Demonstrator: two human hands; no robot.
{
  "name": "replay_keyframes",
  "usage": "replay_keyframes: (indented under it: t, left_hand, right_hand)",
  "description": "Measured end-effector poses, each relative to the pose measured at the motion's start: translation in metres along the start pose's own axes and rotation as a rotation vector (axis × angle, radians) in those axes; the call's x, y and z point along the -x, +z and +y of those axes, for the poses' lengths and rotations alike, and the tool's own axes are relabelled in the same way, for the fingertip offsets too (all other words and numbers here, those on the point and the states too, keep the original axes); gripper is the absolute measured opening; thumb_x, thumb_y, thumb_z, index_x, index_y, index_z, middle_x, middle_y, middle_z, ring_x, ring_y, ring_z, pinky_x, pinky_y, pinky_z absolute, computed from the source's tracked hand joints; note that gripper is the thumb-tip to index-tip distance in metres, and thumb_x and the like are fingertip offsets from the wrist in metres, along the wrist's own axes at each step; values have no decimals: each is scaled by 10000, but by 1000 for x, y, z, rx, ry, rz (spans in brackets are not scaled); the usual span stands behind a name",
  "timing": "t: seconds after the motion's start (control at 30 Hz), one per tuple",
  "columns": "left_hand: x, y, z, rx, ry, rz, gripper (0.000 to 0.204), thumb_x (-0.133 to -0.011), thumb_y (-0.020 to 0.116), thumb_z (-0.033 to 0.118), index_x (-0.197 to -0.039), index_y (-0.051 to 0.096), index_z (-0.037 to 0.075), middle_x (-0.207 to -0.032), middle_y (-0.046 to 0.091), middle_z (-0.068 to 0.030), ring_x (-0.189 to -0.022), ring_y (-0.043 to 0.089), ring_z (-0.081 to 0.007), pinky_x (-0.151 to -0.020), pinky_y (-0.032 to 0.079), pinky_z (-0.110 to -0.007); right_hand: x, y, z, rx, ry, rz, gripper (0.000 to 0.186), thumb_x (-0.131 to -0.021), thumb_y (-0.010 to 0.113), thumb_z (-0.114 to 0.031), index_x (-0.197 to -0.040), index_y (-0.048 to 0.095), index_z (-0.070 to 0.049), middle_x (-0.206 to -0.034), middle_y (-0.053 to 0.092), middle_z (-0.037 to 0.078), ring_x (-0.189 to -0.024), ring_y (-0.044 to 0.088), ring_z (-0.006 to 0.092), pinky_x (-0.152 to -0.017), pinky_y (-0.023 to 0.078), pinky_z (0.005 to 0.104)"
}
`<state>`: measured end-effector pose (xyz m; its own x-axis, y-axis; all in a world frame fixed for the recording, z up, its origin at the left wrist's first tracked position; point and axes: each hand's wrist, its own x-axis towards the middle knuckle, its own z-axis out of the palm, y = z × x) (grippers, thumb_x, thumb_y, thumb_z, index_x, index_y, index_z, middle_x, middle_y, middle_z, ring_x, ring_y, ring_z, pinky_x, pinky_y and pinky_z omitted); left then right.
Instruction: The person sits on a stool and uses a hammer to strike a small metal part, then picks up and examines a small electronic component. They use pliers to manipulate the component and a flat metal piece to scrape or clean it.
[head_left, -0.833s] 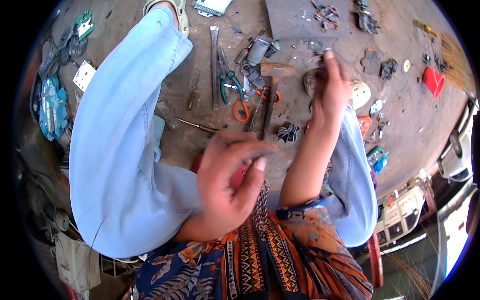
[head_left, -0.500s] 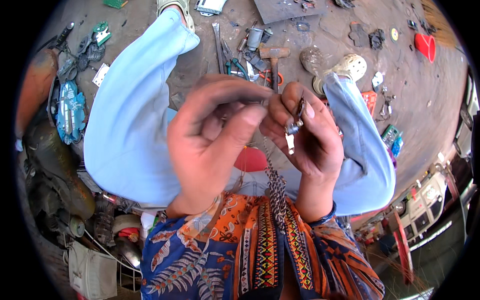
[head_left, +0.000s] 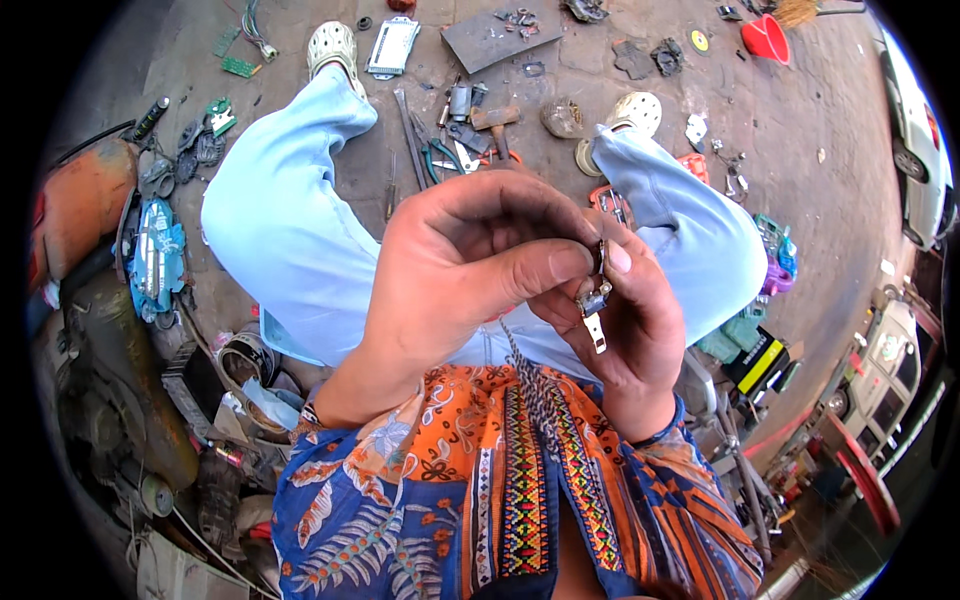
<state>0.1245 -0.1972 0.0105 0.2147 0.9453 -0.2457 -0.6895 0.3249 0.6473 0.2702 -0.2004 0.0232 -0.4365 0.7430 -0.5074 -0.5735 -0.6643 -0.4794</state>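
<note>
My right hand (head_left: 640,305) is closed, gripping between thumb and fingers a small electronic part (head_left: 595,300) with a dark thin edge, a round metal body and a silvery tab hanging down. Beside it, my left hand (head_left: 450,265) is curled, thumb and forefinger pinched together at the part's upper end. Whatever lies between those left fingertips is hidden. Both hands are raised above my lap. Beyond them on the ground lie a hammer (head_left: 497,118), pliers (head_left: 436,158) and a long metal bar (head_left: 409,138).
A flat dark metal plate (head_left: 500,42) bears small scraps at the far side. A white module (head_left: 393,46) lies near my foot. Tyre-like and rusty parts crowd the left, near a blue plastic bag (head_left: 156,255). A red bucket (head_left: 765,40) stands far right; parked cars (head_left: 910,150) are beyond.
My left hand has moved right, its fingertips now meeting the part in my right hand. The part's tab has tipped further into sight. The whole view has shifted, showing more ground ahead.
</note>
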Motion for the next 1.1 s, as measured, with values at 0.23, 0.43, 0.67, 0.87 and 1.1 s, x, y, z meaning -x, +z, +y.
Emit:
replay_keyframes:
  t: [0.23,0.43,0.67,0.87,1.1]
  left_hand:
    - [24,15,-1,-67,-39,4,151,-769,669,57,-855,582,-32,-826,579,-71,-658,567,-110,-585,473,-219]
    - [34,14,-6,-84,-67,17,157,-799,650,74,-881,582,-42,-793,608,-77,-644,594,-110,-578,487,-215]
    - [39,19,-10,-64,-82,7,154,-809,642,52,-909,582,-47,-788,627,-87,-669,620,-121,-603,528,-226]
    - [38,29,-15,-155,-4,44,171,-765,673,103,-815,570,-24,-778,551,-56,-616,570,-97,-531,462,-196]
    - [37,35,-12,-175,-57,43,158,-744,665,98,-805,569,-11,-776,544,-44,-622,546,-83,-555,446,-194]
  right_hand:
    - [28,-6,6,86,-53,-80,190,-867,547,-183,-923,539,-1,-820,581,50,-776,547,106,-693,438,248]
    - [34,-13,14,-66,-3,-176,232,-871,543,-195,-960,540,19,-836,585,72,-766,549,126,-686,442,260]
    - [40,-18,14,-144,23,-214,279,-869,549,-220,-989,536,32,-835,580,77,-752,547,130,-669,446,271]
    - [40,-22,13,-118,5,-215,278,-868,552,-225,-991,536,24,-837,578,71,-751,543,122,-664,436,256]
    - [41,-29,10,-10,0,-225,275,-867,558,-222,-1004,538,16,-853,576,56,-770,536,119,-666,426,247]
